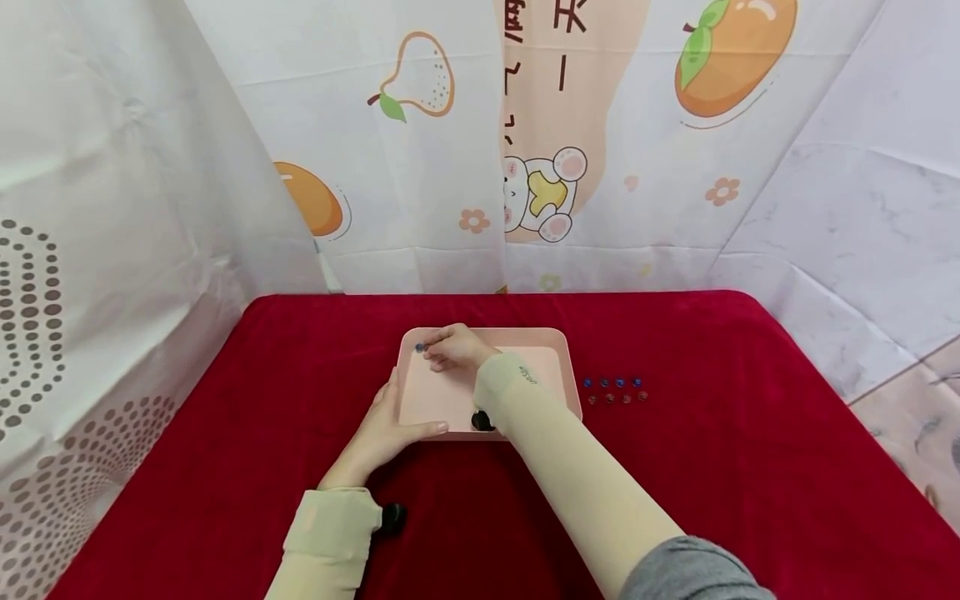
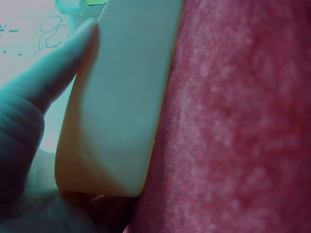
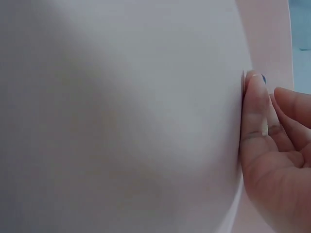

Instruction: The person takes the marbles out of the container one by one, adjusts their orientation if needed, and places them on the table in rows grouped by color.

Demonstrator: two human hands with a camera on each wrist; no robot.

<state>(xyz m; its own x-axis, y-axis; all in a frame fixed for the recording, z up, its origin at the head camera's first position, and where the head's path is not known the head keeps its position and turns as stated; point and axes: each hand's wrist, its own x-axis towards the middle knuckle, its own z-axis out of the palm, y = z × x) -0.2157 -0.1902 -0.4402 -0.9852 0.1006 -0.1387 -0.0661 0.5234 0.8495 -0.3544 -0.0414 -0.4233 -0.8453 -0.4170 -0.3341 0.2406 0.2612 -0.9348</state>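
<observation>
A shallow pale pink tray [image 1: 525, 336] lies on the red cloth. My left hand [image 1: 382, 429] holds its near left corner, the thumb on the front rim and the fingers along the left side. In the left wrist view the thumb [image 2: 58, 63] presses the tray's outer wall [image 2: 126, 97]. My right hand [image 1: 457, 346] reaches over the tray to its far left corner. At its fingertips is a small blue marble [image 1: 420, 347], mostly hidden by the fingers in the right wrist view. More small marbles, blue ones [image 1: 620, 383] and brownish ones [image 1: 627, 399], lie right of the tray.
The loose marbles form two short rows on the cloth beside the tray's right wall. A red velvet cloth [image 1: 712, 483] covers the table. Printed white curtains [image 1: 420, 192] hang behind the far table edge and at the sides.
</observation>
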